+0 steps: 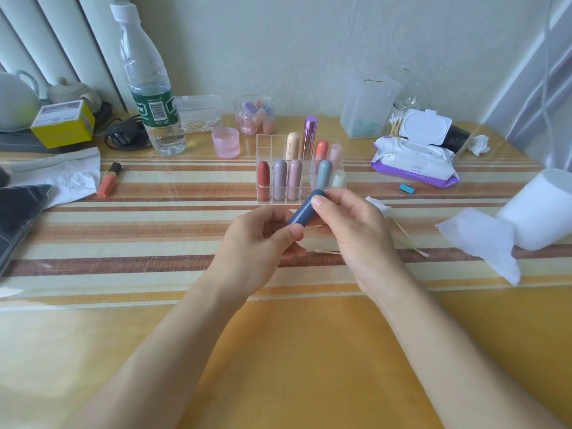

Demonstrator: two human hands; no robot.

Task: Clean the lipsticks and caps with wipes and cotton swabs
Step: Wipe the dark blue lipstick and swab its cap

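On a striped table [154,230], centre frame, the left hand [260,239] grips a closed blue lipstick [305,209] by its base while the right hand [353,230] pinches its top. Beyond lie cotton swabs [328,251], a filled rack [269,140] and open wipes [414,159]; most of the cleaning seemingly lies ahead.

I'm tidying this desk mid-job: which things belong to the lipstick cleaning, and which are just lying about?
For the job: blue lipstick held by left hand and right hand, lipsticks in the clear rack, wipes pack, cotton swabs.
Lying about: water bottle, yellow box, binder clip, tablet, orange marker.
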